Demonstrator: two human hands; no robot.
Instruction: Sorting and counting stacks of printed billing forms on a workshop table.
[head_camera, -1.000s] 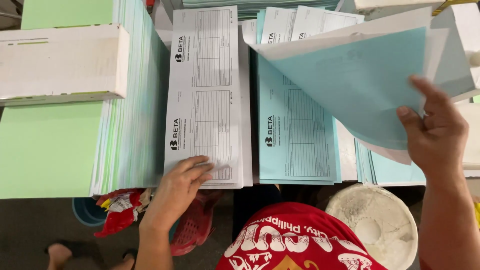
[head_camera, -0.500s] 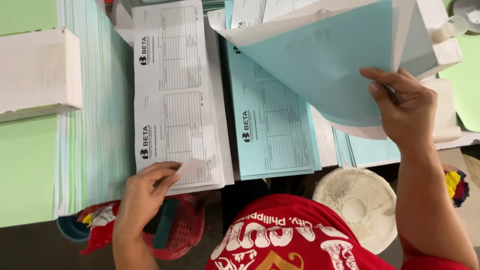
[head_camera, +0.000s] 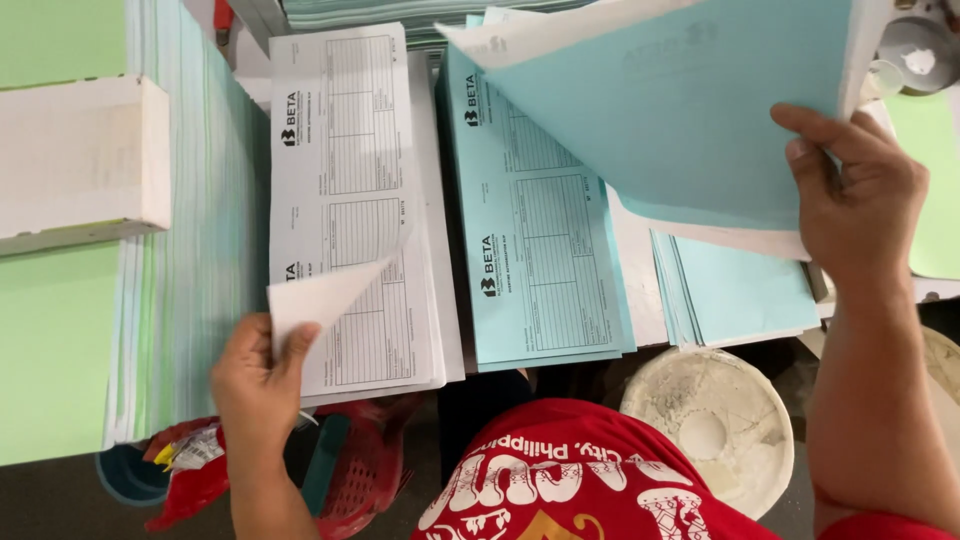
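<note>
My left hand pinches the near corner of the top white printed form and curls it up off its stack. Beside that stack lies a pile of light blue printed forms. My right hand holds up a raised bundle of blue and white sheets by their right edge, above the blue pile. More blue sheets lie fanned beneath that bundle.
A tall stack of green-edged sheets stands at the left with a white block on top. Below the table edge are a red basket, a snack wrapper and a white round lid. My red shirt fills the bottom centre.
My left hand went from resting flat on the white form to lifting its near corner. The right hand stays on the raised bundle. The view has shifted.
</note>
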